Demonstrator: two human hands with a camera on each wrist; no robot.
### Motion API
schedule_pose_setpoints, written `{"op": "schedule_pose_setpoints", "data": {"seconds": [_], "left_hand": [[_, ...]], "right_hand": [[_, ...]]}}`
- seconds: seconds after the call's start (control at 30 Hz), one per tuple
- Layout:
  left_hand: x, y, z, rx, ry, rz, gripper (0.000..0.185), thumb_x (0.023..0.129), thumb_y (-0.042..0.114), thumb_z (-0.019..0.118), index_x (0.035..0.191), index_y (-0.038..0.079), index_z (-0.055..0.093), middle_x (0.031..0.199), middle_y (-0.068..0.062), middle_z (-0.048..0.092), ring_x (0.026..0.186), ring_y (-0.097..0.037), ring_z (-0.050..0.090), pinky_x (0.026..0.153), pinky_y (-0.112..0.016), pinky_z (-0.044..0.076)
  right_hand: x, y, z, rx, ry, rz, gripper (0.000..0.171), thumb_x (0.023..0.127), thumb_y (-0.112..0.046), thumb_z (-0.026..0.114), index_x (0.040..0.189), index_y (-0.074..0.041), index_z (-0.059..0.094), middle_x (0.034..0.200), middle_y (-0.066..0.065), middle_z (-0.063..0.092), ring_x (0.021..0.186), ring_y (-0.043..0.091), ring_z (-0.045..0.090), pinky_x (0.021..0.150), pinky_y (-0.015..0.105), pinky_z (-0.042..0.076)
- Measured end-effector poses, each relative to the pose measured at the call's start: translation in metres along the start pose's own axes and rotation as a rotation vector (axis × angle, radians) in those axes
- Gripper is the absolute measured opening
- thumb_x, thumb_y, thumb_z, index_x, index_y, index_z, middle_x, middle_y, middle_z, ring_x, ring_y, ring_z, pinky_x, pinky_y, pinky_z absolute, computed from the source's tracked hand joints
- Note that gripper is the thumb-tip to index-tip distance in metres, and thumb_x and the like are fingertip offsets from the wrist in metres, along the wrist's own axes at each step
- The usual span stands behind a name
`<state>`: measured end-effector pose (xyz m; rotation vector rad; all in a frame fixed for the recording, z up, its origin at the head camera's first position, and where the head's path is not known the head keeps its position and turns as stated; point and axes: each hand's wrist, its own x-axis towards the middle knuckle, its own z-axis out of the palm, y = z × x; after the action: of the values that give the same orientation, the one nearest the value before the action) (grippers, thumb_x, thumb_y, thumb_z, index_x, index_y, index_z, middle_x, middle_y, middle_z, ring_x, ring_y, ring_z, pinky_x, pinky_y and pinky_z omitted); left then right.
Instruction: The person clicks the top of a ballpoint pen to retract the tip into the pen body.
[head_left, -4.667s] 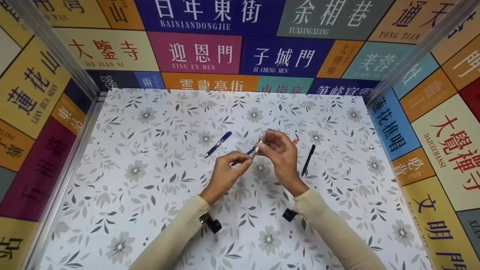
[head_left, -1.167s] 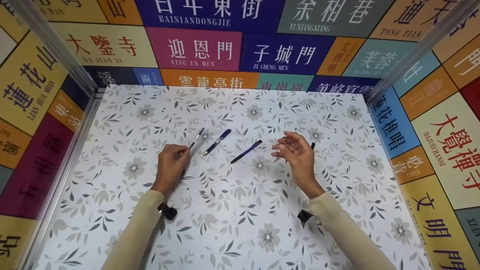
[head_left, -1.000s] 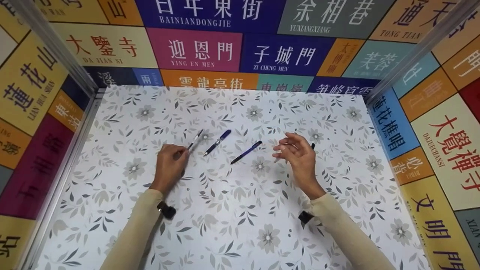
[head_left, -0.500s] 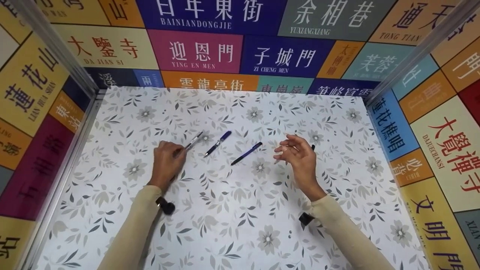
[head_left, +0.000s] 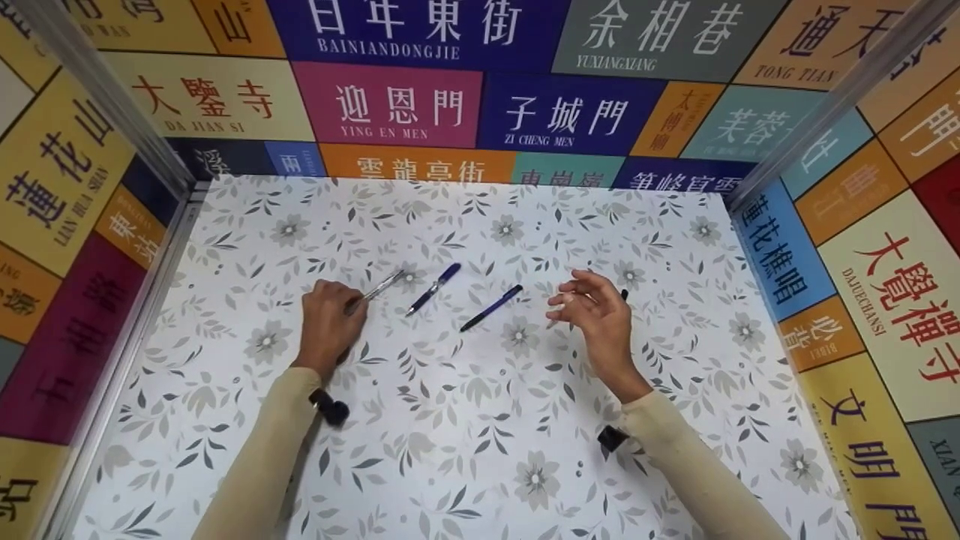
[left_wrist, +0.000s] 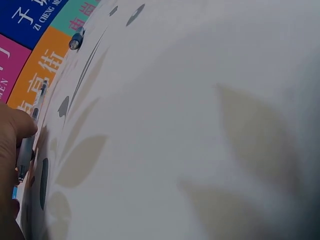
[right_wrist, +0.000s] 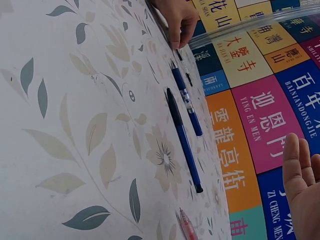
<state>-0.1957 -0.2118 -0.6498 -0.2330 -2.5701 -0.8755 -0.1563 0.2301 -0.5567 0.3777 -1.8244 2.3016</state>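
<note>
Since the earlier frame the left hand (head_left: 328, 324) has carried the clear pen (head_left: 375, 287) from the middle to the left side and still pinches it on the table (head_left: 465, 450). The right hand (head_left: 596, 315) hovers relaxed, fingers apart, holding nothing. Two blue pens (head_left: 433, 289) (head_left: 491, 307) lie between the hands

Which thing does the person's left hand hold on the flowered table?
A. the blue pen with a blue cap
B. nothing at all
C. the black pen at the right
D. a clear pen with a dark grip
D: the left hand grips the clear pen, while the blue capped pen lies apart from it on the table.
</note>
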Motion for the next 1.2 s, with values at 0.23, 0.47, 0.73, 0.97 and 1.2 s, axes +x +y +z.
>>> {"op": "schedule_pose_setpoints", "data": {"seconds": [0.23,0.47,0.73,0.97,1.2], "left_hand": [[0.002,0.0,0.001,0.018,-0.013,-0.017,0.013,0.095,0.014,0.08,0.098,0.002,0.082,0.098,-0.016,0.075,0.102,-0.041,0.062,0.09,-0.064,0.044],[0.002,0.009,0.003,-0.026,0.024,-0.035,0.021,0.092,0.013,0.082,0.108,0.0,0.08,0.107,-0.018,0.076,0.108,-0.042,0.063,0.092,-0.063,0.043],[0.0,0.03,0.009,-0.112,0.025,0.023,0.022,0.095,0.015,0.079,0.111,0.0,0.079,0.112,-0.017,0.075,0.112,-0.04,0.065,0.095,-0.058,0.044],[0.002,0.046,0.018,-0.159,0.027,0.128,0.023,0.094,0.012,0.08,0.111,-0.002,0.078,0.111,-0.018,0.073,0.108,-0.041,0.066,0.089,-0.061,0.048],[0.004,0.059,0.029,-0.169,-0.012,0.136,0.024,0.094,0.011,0.081,0.114,-0.002,0.078,0.112,-0.018,0.075,0.109,-0.04,0.068,0.093,-0.059,0.05]], "right_hand": [[0.001,0.001,0.001,0.009,0.026,0.013,0.036,0.105,0.009,0.065,0.141,0.005,0.063,0.118,0.026,0.065,0.1,0.031,0.077,0.082,0.044,0.067],[0.0,0.002,0.0,0.009,0.016,0.008,0.036,0.105,0.008,0.066,0.141,0.005,0.062,0.118,0.026,0.065,0.1,0.032,0.076,0.082,0.045,0.067],[-0.002,0.002,-0.001,0.009,0.008,0.009,0.036,0.106,0.008,0.065,0.141,0.006,0.061,0.119,0.026,0.065,0.101,0.034,0.076,0.082,0.045,0.067],[-0.003,0.002,-0.002,0.011,-0.002,0.009,0.036,0.107,0.006,0.064,0.142,0.005,0.061,0.12,0.022,0.066,0.103,0.034,0.076,0.084,0.045,0.066],[-0.001,0.005,-0.002,-0.002,-0.001,0.018,0.035,0.106,0.007,0.064,0.141,0.005,0.062,0.118,0.023,0.067,0.101,0.032,0.076,0.083,0.044,0.066]]}}
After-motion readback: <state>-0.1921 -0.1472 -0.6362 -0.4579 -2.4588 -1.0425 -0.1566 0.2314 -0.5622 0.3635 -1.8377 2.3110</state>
